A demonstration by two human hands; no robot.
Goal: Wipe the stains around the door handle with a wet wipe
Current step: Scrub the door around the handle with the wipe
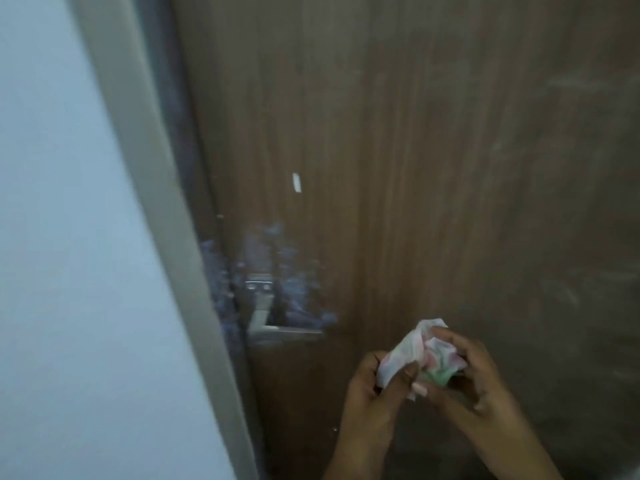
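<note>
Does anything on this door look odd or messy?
Yes: bluish-white stains smear the brown door around the metal handle and along its left edge. A small white mark sits above.

I see a crumpled white wet wipe (424,355) tinged pink and green, bunched low in front of the door, right of the handle. The silver metal lever door handle (277,327) points right from its plate. Bluish-white smeared stains (277,261) surround it on the brown wood-grain door (433,150).
</note>
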